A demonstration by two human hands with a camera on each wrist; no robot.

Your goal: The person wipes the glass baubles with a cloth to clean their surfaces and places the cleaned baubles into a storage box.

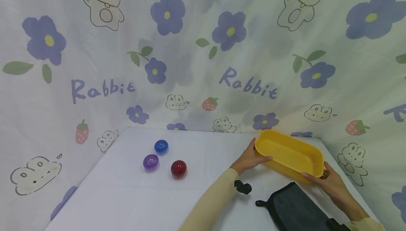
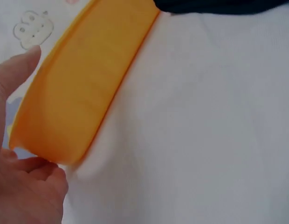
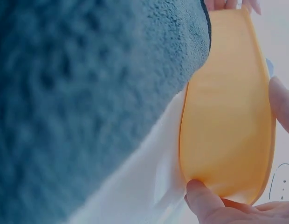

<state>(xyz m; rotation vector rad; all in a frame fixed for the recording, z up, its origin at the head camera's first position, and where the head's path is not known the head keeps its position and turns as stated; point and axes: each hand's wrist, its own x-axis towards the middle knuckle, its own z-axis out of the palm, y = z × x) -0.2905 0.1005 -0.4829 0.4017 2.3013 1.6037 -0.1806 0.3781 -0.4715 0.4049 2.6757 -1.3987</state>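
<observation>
Yellow basin [image 1: 290, 153] at right of white surface [image 1: 127, 195], left hand [image 1: 248, 158] gripping one end, right hand [image 1: 331, 185] gripping the other, dark cloth [image 1: 295, 208] near its front, red ball [image 1: 179, 169], purple ball [image 1: 151, 162], blue ball [image 1: 161, 147] well leftward, printed backdrop [image 1: 190, 65] behind

A yellow oblong basin [image 1: 288, 153], smooth with rounded corners, is held open side up between the left hand [image 1: 247, 159] and right hand [image 1: 335, 189], angled from far left to near right, at the table's [image 1: 127, 199] far right.

White table [image 1: 104, 195]: blue ball [image 1: 161, 147], purple ball [image 1: 151, 162], red ball [image 1: 179, 168] sit close together.
Dark cloth [image 1: 296, 208]: lies at right.
Backdrop [image 1: 190, 69]: purple flowers [image 1: 230, 31], rabbits [image 1: 106, 12].
</observation>
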